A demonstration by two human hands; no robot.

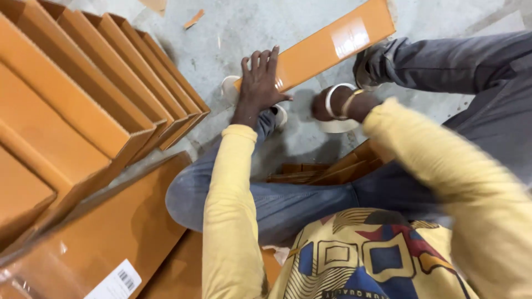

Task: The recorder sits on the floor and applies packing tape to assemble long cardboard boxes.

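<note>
My left hand (260,77) lies flat, fingers spread, on the near end of a long flat orange cardboard box (327,47) that slants up to the right across the concrete floor. A shiny strip of clear tape (349,37) shows on the box's top. Just right of that end, my right hand (324,105) is blurred and grips a white tape roll (339,126) close to the floor. A bracelet sits on that wrist. Both sleeves are yellow.
A row of orange boxes (105,83) stands on edge at the left, with flat orange sheets (111,232) below them. More orange pieces (327,169) lie between my blue-jeaned legs. A leg in grey trousers (454,61) with a shoe reaches in from the right.
</note>
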